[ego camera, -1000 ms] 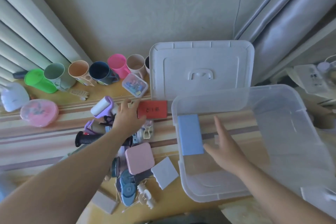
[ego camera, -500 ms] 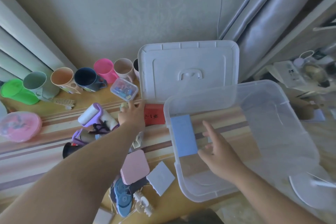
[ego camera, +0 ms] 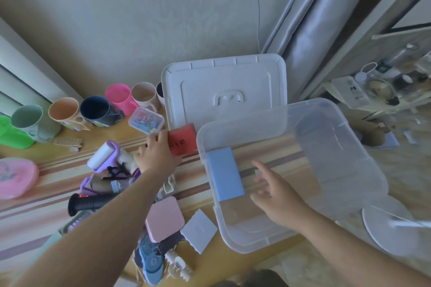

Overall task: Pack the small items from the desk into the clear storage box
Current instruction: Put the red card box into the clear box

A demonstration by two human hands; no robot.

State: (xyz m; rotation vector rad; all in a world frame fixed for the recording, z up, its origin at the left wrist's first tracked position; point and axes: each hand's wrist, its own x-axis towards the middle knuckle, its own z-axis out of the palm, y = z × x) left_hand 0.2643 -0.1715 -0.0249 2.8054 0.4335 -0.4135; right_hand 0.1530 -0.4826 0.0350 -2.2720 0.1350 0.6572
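Beside the clear storage box [ego camera: 349, 147], the left hand [ego camera: 156, 156] grips the red block [ego camera: 184, 140] at its edge on the desk [ego camera: 46, 170]; right hand [ego camera: 277, 198] hovers spread and empty inside. Better lift it clear over the rim, then lay it flat beside the blue block [ego camera: 224, 172].

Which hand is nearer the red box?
Left. The left hand is touching the red box at its near-left edge; the right hand hovers inside the clear storage box, apart.

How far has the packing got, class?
Done: only the blue block lies in the box, lid off. In hand: the left hand grips the red block; the right hand is open over the box. Left: the pink case and the clutter around it.
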